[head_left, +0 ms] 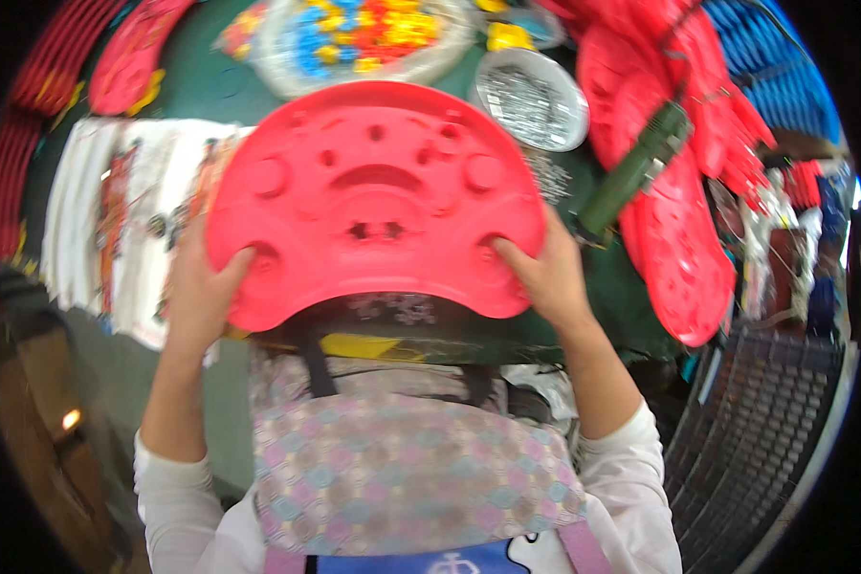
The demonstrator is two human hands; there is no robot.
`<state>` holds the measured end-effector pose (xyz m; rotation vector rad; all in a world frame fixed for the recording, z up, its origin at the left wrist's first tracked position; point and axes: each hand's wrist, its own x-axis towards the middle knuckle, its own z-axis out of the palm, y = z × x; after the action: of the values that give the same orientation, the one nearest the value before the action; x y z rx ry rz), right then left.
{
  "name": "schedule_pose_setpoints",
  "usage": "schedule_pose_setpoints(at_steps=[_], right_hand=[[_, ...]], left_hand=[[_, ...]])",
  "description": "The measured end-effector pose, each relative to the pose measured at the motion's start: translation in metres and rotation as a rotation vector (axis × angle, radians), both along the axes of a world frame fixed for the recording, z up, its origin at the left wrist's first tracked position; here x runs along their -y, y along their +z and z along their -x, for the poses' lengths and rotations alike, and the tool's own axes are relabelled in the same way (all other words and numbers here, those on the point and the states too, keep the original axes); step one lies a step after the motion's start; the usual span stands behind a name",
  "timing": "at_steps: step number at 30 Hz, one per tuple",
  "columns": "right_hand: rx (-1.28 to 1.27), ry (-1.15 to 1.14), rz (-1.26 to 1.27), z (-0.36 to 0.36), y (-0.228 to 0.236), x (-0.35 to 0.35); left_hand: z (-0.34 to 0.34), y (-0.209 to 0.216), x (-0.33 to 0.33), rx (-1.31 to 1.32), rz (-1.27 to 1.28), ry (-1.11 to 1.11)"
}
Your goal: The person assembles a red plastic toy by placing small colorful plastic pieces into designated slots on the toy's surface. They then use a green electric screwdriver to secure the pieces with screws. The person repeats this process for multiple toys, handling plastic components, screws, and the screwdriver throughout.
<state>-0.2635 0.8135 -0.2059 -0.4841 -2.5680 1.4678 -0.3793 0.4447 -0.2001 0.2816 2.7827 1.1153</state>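
Observation:
Between my hands is a red plastic shell (378, 206), wide and arched, with holes, round hollows and a curved slot on the side that faces me. My left hand (206, 277) grips its lower left end, thumb pressed on the face near a round hollow. Gripping the lower right end the same way is my right hand (550, 273). The fingers of both hands are mostly hidden behind the shell. It is held over the near edge of the green table.
A bag of blue, yellow and red parts (368, 38) and a bowl of screws (531, 100) stand behind the shell. White strips with wires (129, 210) lie left. A green power screwdriver (636, 167) and more red shells (679, 258) are right. A black crate (751, 421) stands lower right.

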Motion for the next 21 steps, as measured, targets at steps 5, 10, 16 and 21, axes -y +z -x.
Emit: schedule_pose_setpoints(at_steps=[5,10,16,21], right_hand=[[-0.019,-0.036,0.098,-0.004,-0.004,0.004],[0.009,-0.014,0.091,-0.003,-0.008,-0.002],[0.017,-0.026,0.096,0.0,-0.008,-0.002],[0.003,0.004,0.138,0.002,-0.003,-0.002]], left_hand=[[0.001,0.016,-0.009,-0.027,0.008,-0.046],[0.007,0.008,-0.005,0.087,0.003,-0.013],[0.003,-0.003,-0.006,-0.05,0.026,0.0],[0.007,0.0,-0.006,0.044,-0.054,0.0]])
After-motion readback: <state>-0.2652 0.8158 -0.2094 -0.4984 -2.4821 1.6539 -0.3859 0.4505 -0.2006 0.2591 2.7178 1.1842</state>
